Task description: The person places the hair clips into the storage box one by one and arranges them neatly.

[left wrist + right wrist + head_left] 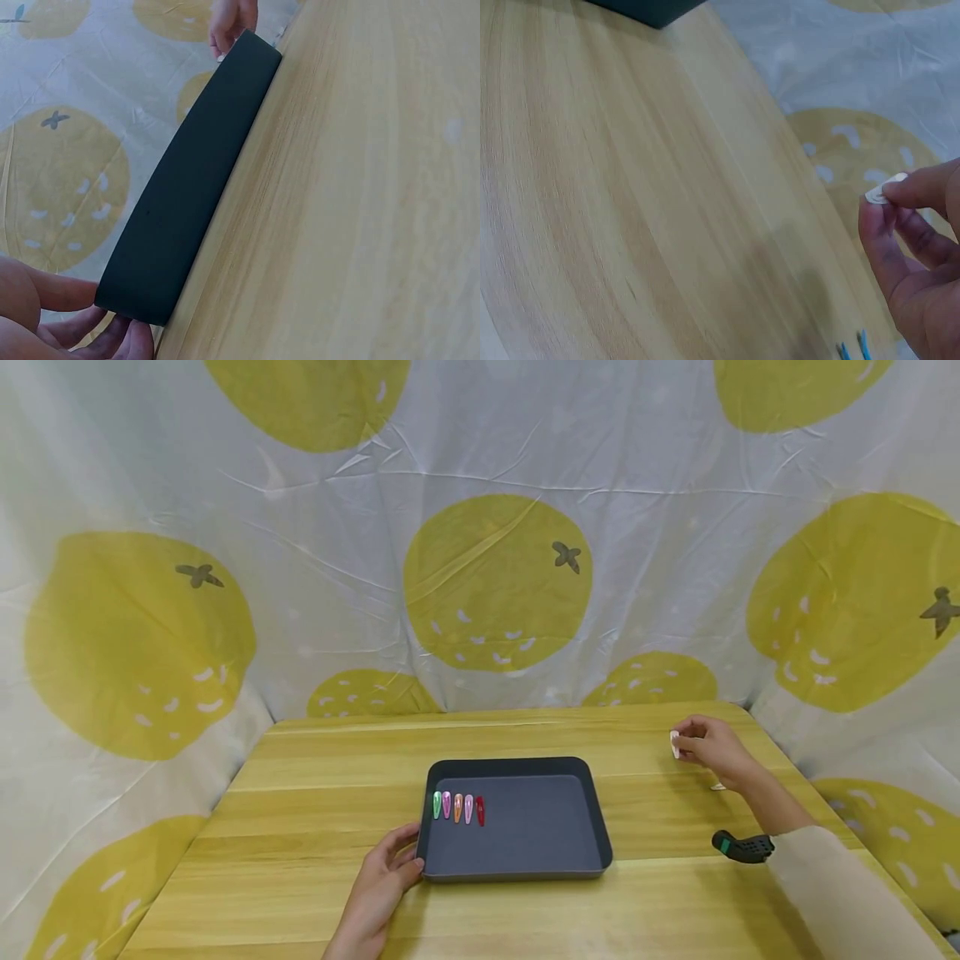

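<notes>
A dark grey baking tray [517,874] lies on the table. Along its left part several snap hair clips stand in a row, among them a green hair clip [437,805], an orange hair clip [458,808] and a red hair clip [481,811]. My left hand [386,877] holds the tray at its front left corner, with curled fingers against its side. Over the table's right side, my right hand [712,747] pinches a white hair clip [885,189] between thumb and fingertips, apart from the tray.
Under the right forearm a pale clip [717,787] is partly hidden on the wooden table [300,810]. Two blue tips [864,345] show at the right wrist view's lower edge. A black wrist device [742,847] sits by the right sleeve. A lemon-print cloth [337,568] hangs behind.
</notes>
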Motion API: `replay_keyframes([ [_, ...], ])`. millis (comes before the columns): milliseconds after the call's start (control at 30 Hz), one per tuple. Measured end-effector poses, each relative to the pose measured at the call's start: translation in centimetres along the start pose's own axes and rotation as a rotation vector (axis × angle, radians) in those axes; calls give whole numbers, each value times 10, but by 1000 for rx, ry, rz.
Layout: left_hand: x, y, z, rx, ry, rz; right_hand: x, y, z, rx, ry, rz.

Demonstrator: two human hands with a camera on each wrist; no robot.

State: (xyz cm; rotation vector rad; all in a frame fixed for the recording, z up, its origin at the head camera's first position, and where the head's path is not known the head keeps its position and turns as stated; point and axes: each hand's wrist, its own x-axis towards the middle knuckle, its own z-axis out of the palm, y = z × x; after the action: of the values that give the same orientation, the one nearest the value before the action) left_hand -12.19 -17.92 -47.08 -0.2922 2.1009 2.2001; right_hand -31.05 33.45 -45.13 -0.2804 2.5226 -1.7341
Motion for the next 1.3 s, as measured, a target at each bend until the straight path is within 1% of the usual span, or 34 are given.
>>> replay_keyframes([
  [100,0,0,0,0,-1,-1,3,-7,8,16,-8,8],
  [400,0,0,0,5,-1,-4,5,-30,34,73,-64,-4],
  [600,-1,0,0,9,3,0,9,-45,52,83,-98,-13],
  [733,-2,1,0,10,4,4,11,-52,65,95,-135,-24],
  [933,-2,-1,1,6,2,15,12,-62,87,70,-182,-62],
  [1300,-1,-1,0,14,7,15,11,-78,122,106,-236,-52],
])
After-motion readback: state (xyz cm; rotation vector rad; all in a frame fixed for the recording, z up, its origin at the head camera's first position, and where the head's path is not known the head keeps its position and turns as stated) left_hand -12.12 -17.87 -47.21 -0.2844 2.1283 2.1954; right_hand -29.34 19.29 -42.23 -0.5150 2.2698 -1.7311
